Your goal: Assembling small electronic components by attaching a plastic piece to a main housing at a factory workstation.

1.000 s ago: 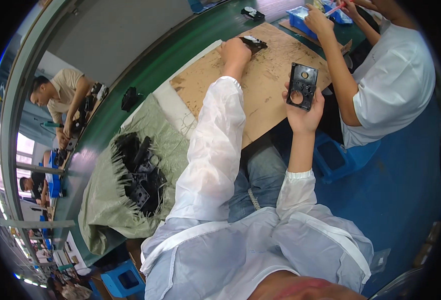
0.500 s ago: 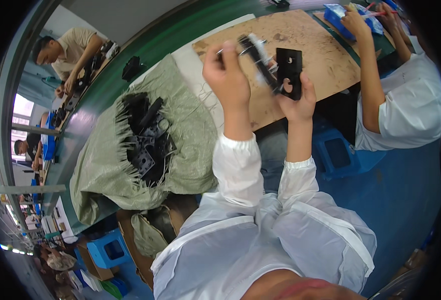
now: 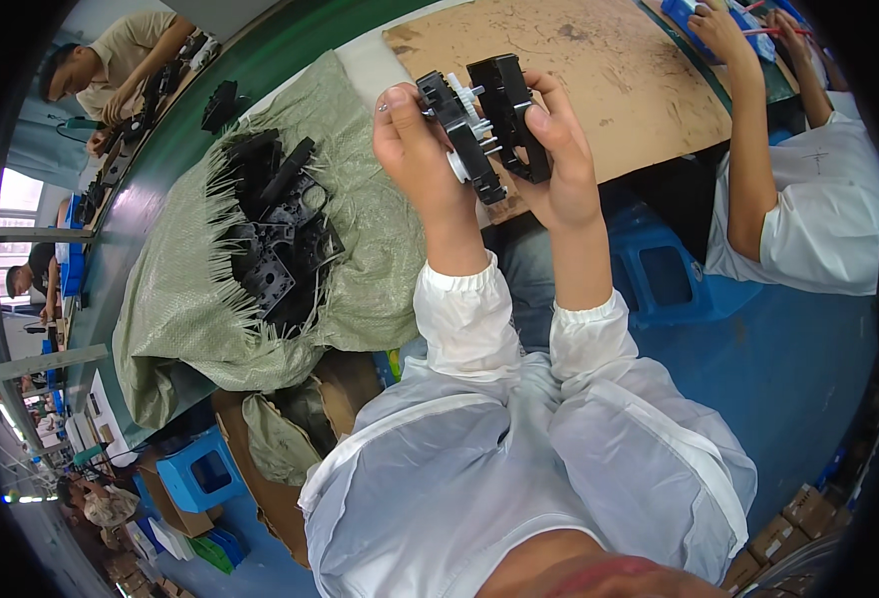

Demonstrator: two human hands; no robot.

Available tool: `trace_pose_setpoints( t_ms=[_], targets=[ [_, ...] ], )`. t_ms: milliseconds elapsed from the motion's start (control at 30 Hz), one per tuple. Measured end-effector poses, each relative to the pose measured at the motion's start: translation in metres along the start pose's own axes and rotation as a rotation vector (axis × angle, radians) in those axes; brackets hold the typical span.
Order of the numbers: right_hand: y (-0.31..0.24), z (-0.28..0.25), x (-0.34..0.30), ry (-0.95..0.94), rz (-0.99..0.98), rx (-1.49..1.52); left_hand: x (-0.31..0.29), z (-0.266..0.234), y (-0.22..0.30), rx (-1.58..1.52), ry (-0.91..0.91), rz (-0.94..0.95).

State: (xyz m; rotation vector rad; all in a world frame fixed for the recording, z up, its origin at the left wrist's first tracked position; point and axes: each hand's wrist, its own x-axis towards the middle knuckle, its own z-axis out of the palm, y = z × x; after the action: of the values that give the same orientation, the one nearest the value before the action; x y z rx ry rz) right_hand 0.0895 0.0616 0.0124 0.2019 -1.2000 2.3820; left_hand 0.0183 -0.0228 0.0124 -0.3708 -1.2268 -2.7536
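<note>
In my left hand (image 3: pixel 422 159) is a black plastic gear housing (image 3: pixel 456 128), held upright on edge, with white gears and pins on its right side. My right hand (image 3: pixel 565 164) grips a matching black plastic cover (image 3: pixel 505 92) by its right edge, fingers behind and thumb in front. The two pieces stand side by side over the near edge of a brown board (image 3: pixel 599 70). A narrow gap shows between them, and the gears face the cover. Whether they touch lower down I cannot tell.
Left of my hands lies a green woven sack (image 3: pixel 175 299), torn open over black plastic parts (image 3: pixel 270 274). A co-worker's arm (image 3: pixel 748 149) and a blue tray (image 3: pixel 687 22) are at the right. Below are a blue stool (image 3: pixel 664 274) and an open carton (image 3: pixel 345 389).
My hands have come closer together. The cover has turned from facing me to edge-on, and the gear housing has swung more upright, its gears towards the cover.
</note>
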Motion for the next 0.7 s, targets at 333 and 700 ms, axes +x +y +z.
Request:
trace_pose_setpoints(
  t_ms=[333, 700],
  targets=[
    [0.0058, 0.0017, -0.0026, 0.011, 0.041, 0.05, -0.0011, -0.001, -0.0038, 0.016, -0.014, 0.027],
    [0.0059, 0.0043, -0.0015, 0.043, 0.07, 0.122, 0.0016, -0.0059, -0.0047, 0.05, -0.019, 0.009]
  ],
)
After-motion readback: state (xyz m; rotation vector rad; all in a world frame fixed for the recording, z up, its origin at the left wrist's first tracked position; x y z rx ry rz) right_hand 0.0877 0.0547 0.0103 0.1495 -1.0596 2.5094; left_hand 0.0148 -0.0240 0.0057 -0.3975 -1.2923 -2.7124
